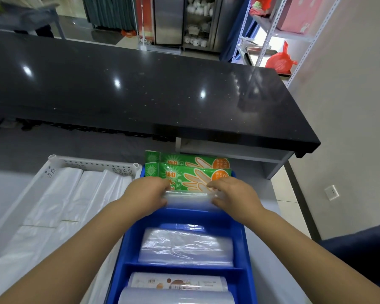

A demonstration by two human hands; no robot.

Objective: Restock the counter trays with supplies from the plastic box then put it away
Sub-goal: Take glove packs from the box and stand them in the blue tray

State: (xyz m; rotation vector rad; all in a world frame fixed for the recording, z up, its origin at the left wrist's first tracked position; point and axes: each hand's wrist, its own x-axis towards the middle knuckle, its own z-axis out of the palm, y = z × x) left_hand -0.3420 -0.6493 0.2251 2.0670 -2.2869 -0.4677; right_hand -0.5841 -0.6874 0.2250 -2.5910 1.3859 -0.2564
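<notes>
A blue divided tray (239, 229) lies on the grey counter in front of me. Two green glove packets (191, 170) stand upright in its far compartment. My left hand (147, 194) and my right hand (230, 194) grip the two ends of a clear plastic bag roll (189, 199), held just in front of the packets over the far compartment. The middle compartment holds another clear bag roll (184, 246). In the near compartment lie a printed roll (176, 281) and a clear roll (176, 297). The plastic box is out of view.
A white perforated tray (53, 170) filled with white plastic bags (59, 207) lies left of the blue tray. A raised black countertop (140, 88) runs across behind. A metal shelf rack (270, 36) with a red bag stands at the far right by the wall.
</notes>
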